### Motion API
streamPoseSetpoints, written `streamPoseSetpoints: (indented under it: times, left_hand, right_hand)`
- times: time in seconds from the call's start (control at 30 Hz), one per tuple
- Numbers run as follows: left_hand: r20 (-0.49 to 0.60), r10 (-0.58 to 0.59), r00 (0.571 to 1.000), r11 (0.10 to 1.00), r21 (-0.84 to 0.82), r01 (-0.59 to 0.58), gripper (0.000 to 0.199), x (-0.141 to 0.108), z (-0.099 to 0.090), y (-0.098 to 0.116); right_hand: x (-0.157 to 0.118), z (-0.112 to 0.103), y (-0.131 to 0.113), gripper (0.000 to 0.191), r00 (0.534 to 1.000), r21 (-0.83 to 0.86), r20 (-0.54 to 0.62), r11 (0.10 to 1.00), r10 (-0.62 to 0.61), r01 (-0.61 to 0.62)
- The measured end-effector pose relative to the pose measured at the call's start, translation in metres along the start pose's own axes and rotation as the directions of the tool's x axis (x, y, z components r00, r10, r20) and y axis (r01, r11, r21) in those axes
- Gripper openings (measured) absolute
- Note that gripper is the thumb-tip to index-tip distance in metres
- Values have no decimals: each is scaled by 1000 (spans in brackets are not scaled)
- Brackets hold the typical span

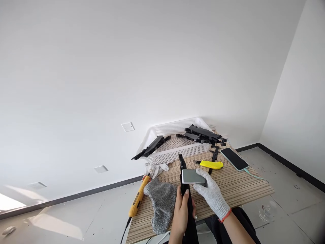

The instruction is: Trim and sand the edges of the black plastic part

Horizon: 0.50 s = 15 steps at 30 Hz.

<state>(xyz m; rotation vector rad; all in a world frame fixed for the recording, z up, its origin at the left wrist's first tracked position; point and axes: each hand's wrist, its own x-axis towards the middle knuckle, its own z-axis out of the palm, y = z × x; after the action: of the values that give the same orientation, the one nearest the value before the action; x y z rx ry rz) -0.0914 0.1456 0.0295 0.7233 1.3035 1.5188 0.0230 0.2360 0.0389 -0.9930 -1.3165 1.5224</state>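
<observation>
striped table (243,185), black part (183,163) within left fingers (186,197), block (191,176) in right fingers (202,173)

Beside the smooth white plastic basket (177,152) lie a fuzzy grey cloth (161,203), a striped wood-look tabletop (243,184) and a glossy dark phone screen (234,158).

Beyond the grip rises a plain white wall (101,67), meeting another white wall (302,101) in a corner to the grip's right. Pale wall plates (127,127) sit left of the grip, above a dark baseboard (96,190). Grey flooring (106,210) with thin seams and dark specks spreads to both sides, and bright sunlight (56,225) falls far left. A striped wood-look tabletop (246,189) extends beneath and around the grip
</observation>
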Motion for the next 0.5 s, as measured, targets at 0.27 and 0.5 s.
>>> streamPoseSetpoints:
  times: [0.27, 0.5]
  left_hand:
    - [-47, -21, 999, 998, -55, 19, 45, 2, -3, -3]
    - [-80, -4, 997, 999, -54, -1, 53, 7, -4, 0]
  right_hand:
    - [-3, -2, 2, 44, 980, 153, 154, 977, 124, -148]
    - [-5, 9, -5, 48, 973, -21, 168, 987, 161, -160]
